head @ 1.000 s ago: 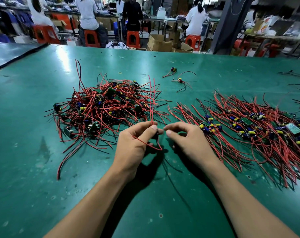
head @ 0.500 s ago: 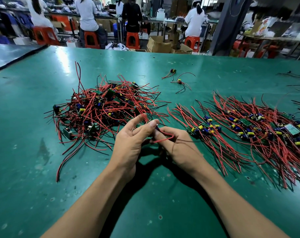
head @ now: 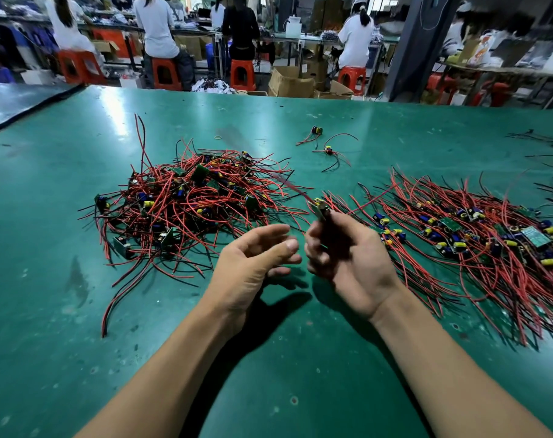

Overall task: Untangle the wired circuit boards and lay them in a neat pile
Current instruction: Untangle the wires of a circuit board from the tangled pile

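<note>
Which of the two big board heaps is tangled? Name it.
The left heap: its wires cross every way; in the right heap they lie roughly parallel.

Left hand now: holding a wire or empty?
Empty. The left hand has loosely curled fingers with nothing between them; the right hand alone grips the circuit board.

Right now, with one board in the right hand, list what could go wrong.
1. The held circuit board trails motion-blurred red wires beside the tangled heap; they could snag there and drag other boards along.
2. Only the right hand grips it and the left hand is open, so a flick might drop it.
3. Laid askew, it could re-tangle the sorted pile.
</note>
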The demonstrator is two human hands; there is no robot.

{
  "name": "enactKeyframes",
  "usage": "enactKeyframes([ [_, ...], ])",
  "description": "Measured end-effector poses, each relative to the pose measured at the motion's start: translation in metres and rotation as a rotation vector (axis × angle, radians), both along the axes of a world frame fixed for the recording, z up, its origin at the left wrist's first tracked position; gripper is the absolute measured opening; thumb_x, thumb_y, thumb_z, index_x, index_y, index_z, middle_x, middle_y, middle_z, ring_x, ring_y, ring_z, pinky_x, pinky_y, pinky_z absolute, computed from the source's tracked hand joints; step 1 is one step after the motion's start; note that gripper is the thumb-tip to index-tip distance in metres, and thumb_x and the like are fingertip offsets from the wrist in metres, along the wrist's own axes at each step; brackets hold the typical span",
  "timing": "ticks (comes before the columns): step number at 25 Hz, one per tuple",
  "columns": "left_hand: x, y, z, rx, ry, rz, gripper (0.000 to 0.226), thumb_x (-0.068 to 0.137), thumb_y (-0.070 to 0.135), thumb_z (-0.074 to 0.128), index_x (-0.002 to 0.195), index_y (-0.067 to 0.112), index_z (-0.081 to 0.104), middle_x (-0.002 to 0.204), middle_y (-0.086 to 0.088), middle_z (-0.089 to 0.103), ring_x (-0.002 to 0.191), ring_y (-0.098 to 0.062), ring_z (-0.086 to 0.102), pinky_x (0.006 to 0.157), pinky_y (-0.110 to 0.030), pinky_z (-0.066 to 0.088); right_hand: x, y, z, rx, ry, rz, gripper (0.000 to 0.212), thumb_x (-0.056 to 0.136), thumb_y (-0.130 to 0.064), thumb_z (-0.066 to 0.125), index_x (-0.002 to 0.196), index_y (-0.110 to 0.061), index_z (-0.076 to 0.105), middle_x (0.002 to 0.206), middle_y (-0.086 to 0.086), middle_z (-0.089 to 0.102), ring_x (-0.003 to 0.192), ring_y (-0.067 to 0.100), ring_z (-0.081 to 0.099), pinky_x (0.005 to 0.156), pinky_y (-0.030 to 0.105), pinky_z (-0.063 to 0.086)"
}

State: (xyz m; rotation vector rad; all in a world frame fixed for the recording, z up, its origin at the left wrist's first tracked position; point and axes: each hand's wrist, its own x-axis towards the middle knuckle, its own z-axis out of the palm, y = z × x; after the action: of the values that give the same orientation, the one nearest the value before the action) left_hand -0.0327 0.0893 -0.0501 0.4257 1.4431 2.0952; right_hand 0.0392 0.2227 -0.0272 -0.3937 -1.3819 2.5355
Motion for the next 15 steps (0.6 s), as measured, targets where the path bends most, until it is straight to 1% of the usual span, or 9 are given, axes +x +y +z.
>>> enactKeyframes([
  [2,0.0,-0.001,0.004,-0.02,-0.064,-0.005,0.017,0.079,0.018,0.071,0.091,0.007,0.069,0.075,-0.01,0.069,0.054,-0.017,0.064,0.049,-0.019,0.048,0.003,0.006,0.002,0.005,-0.003,0.064,0.028,0.077,-0.036,0.057,0.058,-0.016,0.062,0.057,-0.001,0.048,0.046,0.01,0.035,0.051,0.026,0.019],
  [4,0.0,-0.003,0.008,-0.048,-0.117,-0.06,0.025,0.088,0.028,0.065,0.085,0.003,0.066,0.065,-0.011,0.064,0.046,-0.019,0.06,0.045,-0.022,0.049,0.005,0.005,-0.002,0.069,-0.068,0.108,0.026,0.073,-0.033,0.063,0.054,-0.016,0.059,0.053,-0.002,0.044,0.048,0.011,0.03,0.06,0.03,0.009],
  [6,0.002,-0.004,0.011,-0.078,-0.128,-0.146,0.039,0.093,0.035,0.06,0.083,-0.003,0.066,0.062,-0.015,0.063,0.045,-0.022,0.06,0.046,-0.025,0.051,0.007,0.001,-0.006,0.069,-0.13,0.187,0.031,0.072,-0.032,0.068,0.05,-0.014,0.055,0.052,0.003,0.043,0.054,0.016,0.031,0.062,0.027,0.019],
  [8,0.004,-0.005,0.013,-0.088,-0.122,-0.217,0.04,0.092,0.035,0.06,0.084,-0.003,0.068,0.065,-0.016,0.065,0.047,-0.023,0.062,0.047,-0.025,0.051,0.01,-0.001,-0.007,0.061,-0.138,0.263,0.034,0.077,-0.031,0.069,0.053,-0.011,0.057,0.056,0.009,0.051,0.052,0.022,0.049,0.064,0.03,0.044],
  [9,0.005,-0.005,0.014,-0.084,-0.126,-0.23,0.038,0.09,0.034,0.062,0.09,-0.003,0.068,0.069,-0.017,0.067,0.05,-0.024,0.064,0.047,-0.025,0.051,0.011,-0.001,-0.006,0.107,-0.14,0.276,0.03,0.079,-0.031,0.069,0.058,-0.012,0.064,0.059,0.008,0.057,0.052,0.021,0.055,0.068,0.035,0.048],
  [11,0.005,-0.006,0.013,-0.058,-0.145,-0.222,0.044,0.084,0.033,0.066,0.106,-0.005,0.062,0.08,-0.02,0.067,0.056,-0.025,0.067,0.051,-0.027,0.052,0.012,0.0,-0.007,0.207,-0.133,0.262,0.02,0.078,-0.034,0.07,0.073,-0.015,0.074,0.069,0.006,0.066,0.057,0.018,0.063,0.072,0.038,0.047],
  [12,0.005,-0.007,0.011,-0.05,-0.15,-0.216,0.045,0.082,0.032,0.069,0.107,-0.005,0.061,0.082,-0.021,0.065,0.057,-0.025,0.066,0.055,-0.028,0.052,0.011,0.001,-0.008,0.229,-0.127,0.245,0.021,0.077,-0.035,0.072,0.081,-0.015,0.075,0.078,0.008,0.069,0.066,0.021,0.066,0.073,0.037,0.048],
  [14,0.006,-0.007,0.008,-0.048,-0.141,-0.226,0.038,0.079,0.032,0.074,0.093,-0.001,0.063,0.076,-0.015,0.062,0.057,-0.023,0.062,0.061,-0.03,0.05,0.007,0.004,-0.01,0.279,-0.125,0.205,0.021,0.079,-0.035,0.072,0.087,-0.016,0.073,0.089,0.015,0.068,0.084,0.031,0.064,0.08,0.041,0.048],
  [15,0.006,-0.006,0.008,-0.052,-0.136,-0.233,0.03,0.077,0.032,0.076,0.083,0.005,0.064,0.072,-0.011,0.063,0.057,-0.022,0.062,0.063,-0.032,0.051,0.006,0.005,-0.011,0.305,-0.119,0.184,0.016,0.081,-0.033,0.072,0.082,-0.017,0.071,0.085,0.013,0.067,0.081,0.031,0.061,0.08,0.042,0.048],
])
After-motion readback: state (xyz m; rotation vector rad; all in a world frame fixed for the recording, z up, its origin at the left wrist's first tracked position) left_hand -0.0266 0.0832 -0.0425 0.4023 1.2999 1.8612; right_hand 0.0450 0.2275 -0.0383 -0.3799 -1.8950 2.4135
